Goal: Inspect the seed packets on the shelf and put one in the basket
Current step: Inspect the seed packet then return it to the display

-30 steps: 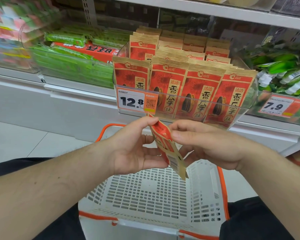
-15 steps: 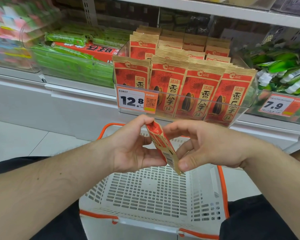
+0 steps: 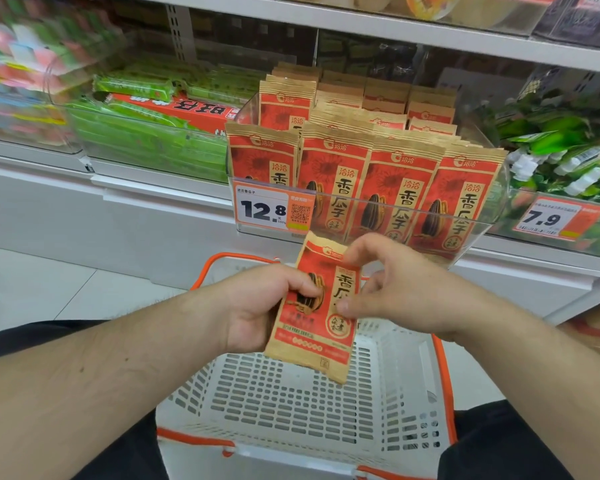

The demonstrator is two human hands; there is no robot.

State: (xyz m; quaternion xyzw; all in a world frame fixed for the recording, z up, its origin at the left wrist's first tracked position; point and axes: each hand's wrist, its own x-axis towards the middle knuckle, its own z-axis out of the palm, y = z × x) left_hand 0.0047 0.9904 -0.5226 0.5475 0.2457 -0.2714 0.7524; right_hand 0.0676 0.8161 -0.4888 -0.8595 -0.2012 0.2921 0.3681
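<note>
Turned since half a second ago from edge-on to face-on, the seed packet (image 3: pixel 314 308) now shows us its printed front, held directly above the basket (image 3: pixel 409 386) and just below the clear shelf bin (image 3: pixel 492 216) where its fellows stand in rows.

Our left hand (image 3: pixel 257 306) grips the packet's left edge, thumb pressed across the seed picture and fingers hidden behind. Our right hand (image 3: pixel 402 289) pinches the right edge between thumb and fingertip, its other fingers loosely curled and apart from the paper.

We judge the step in hand to be inspection, nearly finished, with the drop into the basket next. To do it well, we keep the packet flat toward our eyes and steady long enough to read the front; the lower print is small and partly blurred from here. We let one hand carry the weight before the other lets go, so the packet does not twist or slip. The left grip looks the firmer of the two, so the right hand is the one to free.

For the release, we lower the packet close to the basket's slotted white floor rather than dropping it from height, keeping it inside the orange rim and clear of the handle at the far side. The price tag (image 3: pixel 262 211) on the bin, above the basket, reads 12.8.
</note>
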